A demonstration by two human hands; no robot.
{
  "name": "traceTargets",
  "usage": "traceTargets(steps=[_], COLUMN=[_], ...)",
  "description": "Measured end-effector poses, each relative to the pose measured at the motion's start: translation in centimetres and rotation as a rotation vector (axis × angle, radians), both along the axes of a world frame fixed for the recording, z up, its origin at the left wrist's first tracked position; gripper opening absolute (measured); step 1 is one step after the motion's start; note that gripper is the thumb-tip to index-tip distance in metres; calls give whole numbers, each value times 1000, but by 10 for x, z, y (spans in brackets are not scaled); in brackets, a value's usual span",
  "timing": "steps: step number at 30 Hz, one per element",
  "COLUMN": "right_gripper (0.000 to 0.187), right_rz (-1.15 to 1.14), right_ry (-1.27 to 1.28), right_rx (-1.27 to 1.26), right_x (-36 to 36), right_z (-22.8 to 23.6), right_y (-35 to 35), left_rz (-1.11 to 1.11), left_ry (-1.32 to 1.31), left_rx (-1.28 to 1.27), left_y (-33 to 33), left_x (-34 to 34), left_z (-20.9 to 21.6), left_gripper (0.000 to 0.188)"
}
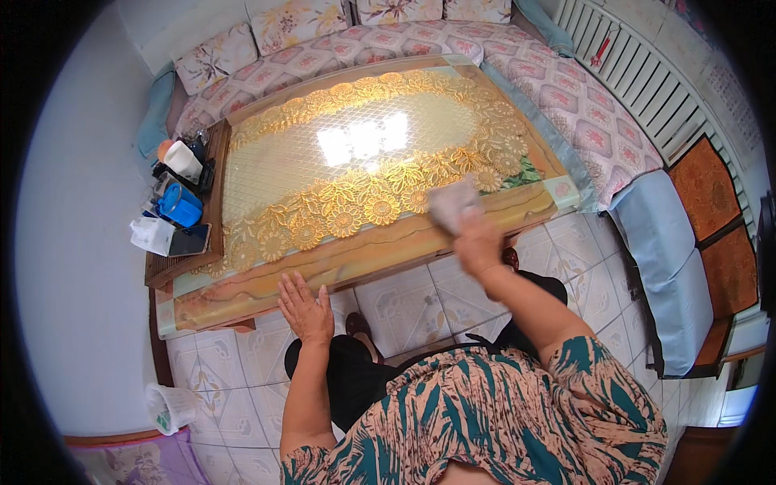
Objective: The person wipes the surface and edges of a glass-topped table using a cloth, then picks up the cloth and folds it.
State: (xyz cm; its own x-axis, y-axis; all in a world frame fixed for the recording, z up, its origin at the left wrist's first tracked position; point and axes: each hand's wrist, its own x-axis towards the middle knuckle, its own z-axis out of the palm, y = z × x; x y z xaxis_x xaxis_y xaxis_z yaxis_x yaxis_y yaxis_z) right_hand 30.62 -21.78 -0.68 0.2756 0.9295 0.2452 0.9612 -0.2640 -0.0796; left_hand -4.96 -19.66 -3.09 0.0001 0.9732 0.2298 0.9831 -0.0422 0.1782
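Note:
A long table (388, 257) with a marbled rim stands before me, topped by a clear-looking cover over a gold floral mat (381, 208). My right hand (477, 242) is closed on a greyish cloth (454, 204), which lies against the tabletop near its front edge, right of the middle. Both hand and cloth are somewhat blurred. My left hand (306, 309) rests on the table's front edge, fingers stretched out, holding nothing. A bright window reflection shines on the table's middle.
At the table's left end a wooden tray (217, 174) holds a blue container (179, 204), a tissue pack (152, 235) and a phone (191, 241). A patterned sofa (558, 101) runs behind and right. A blue-covered seat (664, 259) stands right; a white wastebasket (171, 408) sits lower left.

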Motion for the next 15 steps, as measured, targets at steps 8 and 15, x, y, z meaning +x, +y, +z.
traceTargets(steps=[8, 15], right_gripper=[33, 22], right_rz=[650, 277], right_ry=[66, 237], right_rx=[253, 30], right_x=[-154, -15], right_z=[2, 23], right_y=[11, 33], left_rz=[7, -6], left_ry=[51, 8], left_rx=[34, 35], left_y=[2, -1], left_x=[-4, 0], left_z=[-5, -3], left_gripper=[67, 69])
